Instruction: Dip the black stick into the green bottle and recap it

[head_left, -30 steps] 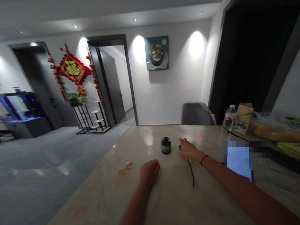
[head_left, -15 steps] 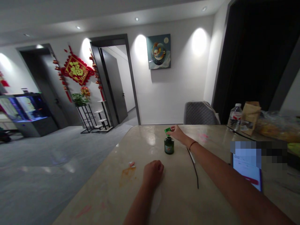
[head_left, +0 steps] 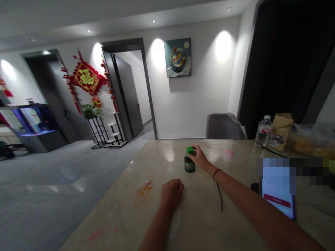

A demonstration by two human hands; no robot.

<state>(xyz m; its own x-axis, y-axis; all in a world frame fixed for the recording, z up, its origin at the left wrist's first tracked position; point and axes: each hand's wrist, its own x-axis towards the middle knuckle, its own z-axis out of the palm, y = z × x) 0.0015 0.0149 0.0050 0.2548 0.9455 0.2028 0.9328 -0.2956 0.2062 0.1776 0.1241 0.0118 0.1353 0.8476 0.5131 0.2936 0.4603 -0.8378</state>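
Note:
A small dark green bottle (head_left: 189,166) stands upright near the middle of the pale marble table (head_left: 199,216). My right hand (head_left: 200,158) pinches a bright green cap (head_left: 190,151) and holds it on the bottle's mouth. A thin band circles that wrist. My left hand (head_left: 171,191) rests on the table as a loose fist, well short of the bottle, with nothing seen in it.
A thin black stick (head_left: 220,197) lies under my right forearm. A lit tablet (head_left: 278,197) lies at the right. A water bottle (head_left: 263,131), a paper bag (head_left: 280,131) and wrapped food sit at the far right. An orange stain (head_left: 142,191) marks the table. A grey chair (head_left: 222,127) stands behind.
My right hand picked up the green cap from the table right of the bottle, carried it over the bottle, and now sets it on the mouth. My left hand stayed put.

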